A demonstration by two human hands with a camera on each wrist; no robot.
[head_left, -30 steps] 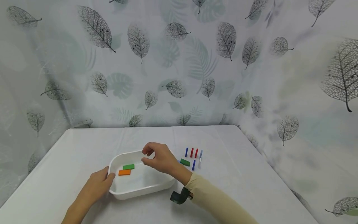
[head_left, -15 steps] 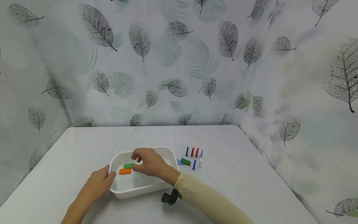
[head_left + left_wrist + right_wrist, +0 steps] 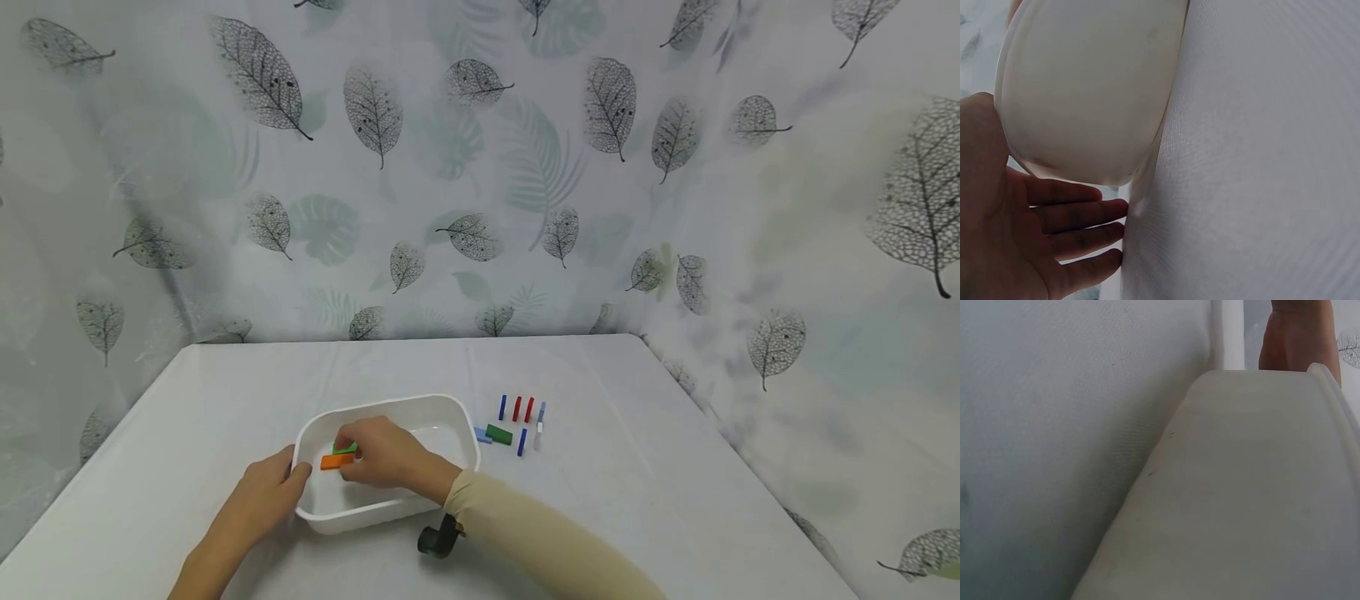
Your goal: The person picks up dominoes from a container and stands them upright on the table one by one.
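A white tray (image 3: pixel 420 410) stands on the white table in the head view. My left hand (image 3: pixel 262 492) holds its left end, thumb over the rim; in the left wrist view the fingers (image 3: pixel 1082 215) extend past the outer wall. Inside the tray lie an orange block (image 3: pixel 335 462) and a green block (image 3: pixel 345 448), side by side. My right hand (image 3: pixel 386 454) is down in the tray, fingers bent over the right part of both blocks, thumb near the orange one. I cannot tell whether it grips them. The right wrist view shows mainly the tray's outer wall (image 3: pixel 1254 481).
Right of the tray lie a dark green block (image 3: pixel 498 434) and a light blue block (image 3: pixel 483 435), partly behind the rim. Beyond them are several thin sticks, among them a red stick (image 3: pixel 529 409) and a dark blue stick (image 3: pixel 522 442). A leaf-patterned curtain (image 3: pixel 480 183) encloses the table (image 3: pixel 637 500).
My right hand has moved left and down from above the tray to the orange and green blocks. My left hand has stayed at the tray's left end.
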